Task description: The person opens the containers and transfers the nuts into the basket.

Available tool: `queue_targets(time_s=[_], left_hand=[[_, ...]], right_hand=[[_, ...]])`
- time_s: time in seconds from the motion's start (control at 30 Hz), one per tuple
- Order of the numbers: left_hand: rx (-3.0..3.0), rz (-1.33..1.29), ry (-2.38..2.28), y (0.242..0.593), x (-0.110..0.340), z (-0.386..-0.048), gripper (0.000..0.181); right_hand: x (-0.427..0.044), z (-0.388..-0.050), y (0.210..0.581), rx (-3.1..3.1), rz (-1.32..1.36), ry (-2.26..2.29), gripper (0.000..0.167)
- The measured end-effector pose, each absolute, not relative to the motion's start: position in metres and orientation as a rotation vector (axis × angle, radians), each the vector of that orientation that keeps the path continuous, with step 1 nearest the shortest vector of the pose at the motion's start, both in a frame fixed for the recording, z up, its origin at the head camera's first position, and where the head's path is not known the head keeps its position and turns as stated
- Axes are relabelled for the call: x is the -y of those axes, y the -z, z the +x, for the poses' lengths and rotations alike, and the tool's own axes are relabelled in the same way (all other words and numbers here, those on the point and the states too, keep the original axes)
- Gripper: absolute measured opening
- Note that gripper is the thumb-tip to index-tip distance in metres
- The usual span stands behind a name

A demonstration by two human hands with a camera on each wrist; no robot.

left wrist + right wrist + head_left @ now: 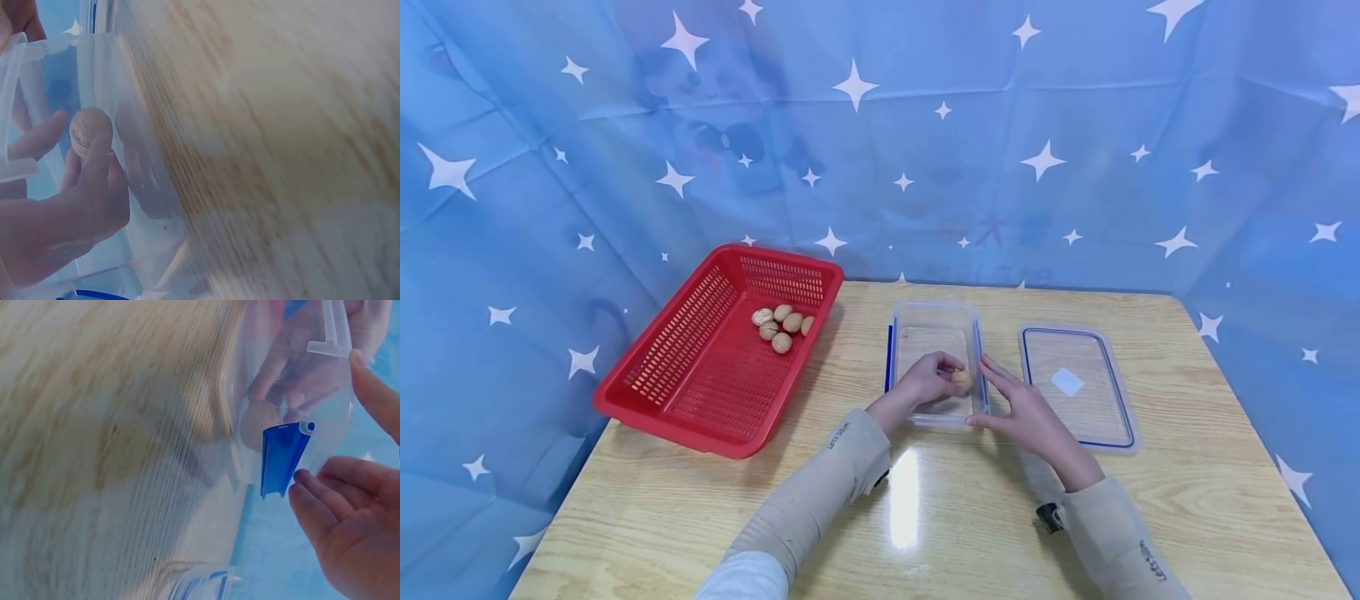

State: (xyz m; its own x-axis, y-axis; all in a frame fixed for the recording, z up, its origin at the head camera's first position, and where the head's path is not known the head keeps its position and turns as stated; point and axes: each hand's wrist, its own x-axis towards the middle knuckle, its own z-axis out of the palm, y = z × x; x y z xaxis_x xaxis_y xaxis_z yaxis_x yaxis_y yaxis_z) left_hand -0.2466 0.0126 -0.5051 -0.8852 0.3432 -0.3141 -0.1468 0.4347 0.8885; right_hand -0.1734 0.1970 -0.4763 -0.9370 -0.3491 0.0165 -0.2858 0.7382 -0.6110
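Inside a clear plastic box [934,317] with blue clips, my left hand [928,379] holds a walnut [961,381] close to the bottom, by the right wall. The left wrist view shows this walnut [91,131] through the box wall, with fingertips against it. My right hand [1018,408] rests against the outside of the box's right wall, its fingers fairly straight and the thumb near the front corner. In the right wrist view a blue clip [284,457] hangs from the rim beside the right fingertips.
A red slotted basket [715,408] stands at the left with several walnuts [782,342] in its right part. To the right of the box lies its clear lid [1078,350] with a blue seal. A blue star-patterned curtain [895,150] hangs behind the wooden table [1195,500].
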Motion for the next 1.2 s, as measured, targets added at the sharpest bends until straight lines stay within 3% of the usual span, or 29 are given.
queue_targets(time_s=[1.2], left_hand=[[-2.122,0.074,-1.706,0.5001,-0.0109,-0.2444,0.030]], right_hand=[[-0.1972,-0.1751,0.4763,-2.811,-0.530,0.989,0.093]])
